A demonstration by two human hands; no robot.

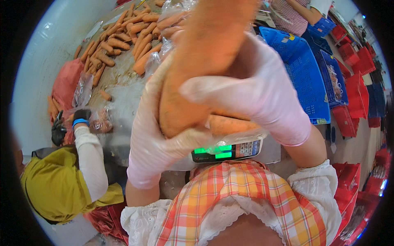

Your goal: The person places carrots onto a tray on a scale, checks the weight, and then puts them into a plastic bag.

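A large carrot (197, 80), blurred and close to the camera, fills the middle of the view. Wearing pale gloves, my left hand (147, 132) and my right hand (271, 89) grip it from either side. Its far end runs out past the top edge. Beneath my hands more carrots (231, 125) lie on clear plastic over a digital scale (204, 158). Green displays and a keypad (247, 149) show on the scale's near side. My hands and the held carrot hide most of the weighing platform.
Loose carrots (118, 44) are heaped on the metal table (120, 92), beside bagged carrots (174, 21). A blue plastic crate (301, 70) stands to the right. At left a co-worker's gloved hand (82, 115) is at a plastic bag. Red crates (354, 95) line the right side.
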